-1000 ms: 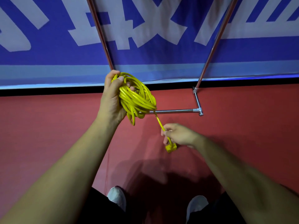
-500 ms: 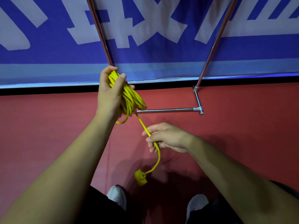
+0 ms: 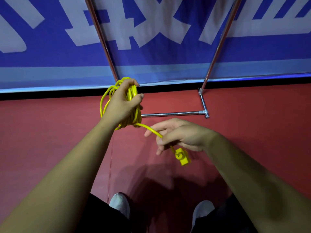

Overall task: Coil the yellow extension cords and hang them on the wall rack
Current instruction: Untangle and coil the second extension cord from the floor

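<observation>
My left hand (image 3: pixel 122 105) grips a bundle of coiled yellow extension cord (image 3: pixel 130 95), held up in front of the rack's left post. A free length of the cord runs down and right from the coil into my right hand (image 3: pixel 178 135), which pinches it between thumb and fingers. The yellow plug end (image 3: pixel 182 156) hangs just below my right hand. The chrome rack (image 3: pixel 171 113) shows its low horizontal bar just behind both hands, with two slanted posts rising to the top of the view.
A blue banner (image 3: pixel 50 56) with large white characters covers the wall behind the rack. The floor (image 3: pixel 252 115) is red. My two light shoes (image 3: pixel 120 204) show at the bottom edge, close to the rack's base.
My left hand turned the coil and lowered it slightly. My right hand slid down the free cord toward the plug, which rose from near the floor and swung right.
</observation>
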Action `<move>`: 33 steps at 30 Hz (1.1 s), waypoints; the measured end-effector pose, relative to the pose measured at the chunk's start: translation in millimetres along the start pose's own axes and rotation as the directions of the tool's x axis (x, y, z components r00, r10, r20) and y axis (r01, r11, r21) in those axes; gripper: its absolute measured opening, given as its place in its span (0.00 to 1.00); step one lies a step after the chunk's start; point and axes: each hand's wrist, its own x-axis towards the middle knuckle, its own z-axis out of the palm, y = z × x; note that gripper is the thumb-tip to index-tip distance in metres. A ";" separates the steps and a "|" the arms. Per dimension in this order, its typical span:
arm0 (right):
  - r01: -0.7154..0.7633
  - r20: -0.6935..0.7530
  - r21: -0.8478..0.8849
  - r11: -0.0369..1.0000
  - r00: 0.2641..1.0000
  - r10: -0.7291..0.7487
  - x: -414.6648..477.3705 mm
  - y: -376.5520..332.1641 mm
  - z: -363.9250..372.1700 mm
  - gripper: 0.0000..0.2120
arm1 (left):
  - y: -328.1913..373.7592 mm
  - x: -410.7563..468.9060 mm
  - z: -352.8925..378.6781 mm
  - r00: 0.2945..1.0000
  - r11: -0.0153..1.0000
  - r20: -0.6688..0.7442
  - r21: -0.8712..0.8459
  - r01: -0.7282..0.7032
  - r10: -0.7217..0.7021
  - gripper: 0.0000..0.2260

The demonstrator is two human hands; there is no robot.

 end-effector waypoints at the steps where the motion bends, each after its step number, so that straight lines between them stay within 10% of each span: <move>1: 0.028 -0.009 -0.033 0.999 1.000 -0.029 -2.2 0.3 -3.5 0.20 | 0.0 -0.2 -0.9 0.998 1.000 0.064 0.026 0.008 -0.010 0.11; 11: 0.245 -0.390 -0.368 0.897 0.835 -0.388 0.2 -8.6 -22.8 0.11 | 1.8 -17.0 14.9 0.771 0.939 0.621 -0.160 0.304 -0.144 0.12; 15: 0.197 -0.454 -0.542 0.817 0.750 -0.482 0.0 -6.9 -27.5 0.12 | 3.6 -19.1 12.5 0.625 0.936 0.776 -0.156 0.315 -0.081 0.29; 21: 0.153 -0.398 -0.706 0.692 0.723 -0.565 -3.2 -8.5 -29.2 0.10 | 7.2 -17.4 16.9 0.679 0.931 0.726 -0.167 0.323 -0.106 0.22; 26: 0.094 -0.386 -0.797 0.596 0.680 -0.623 0.5 -4.4 -46.8 0.07 | 6.5 -17.0 14.9 0.642 0.733 0.765 -0.412 0.541 -0.043 0.25; 33: 0.054 -0.559 -0.554 0.831 0.715 -0.420 2.6 12.0 -76.3 0.07 | 3.0 -7.9 -2.3 0.608 0.390 0.767 -0.633 0.668 0.204 0.25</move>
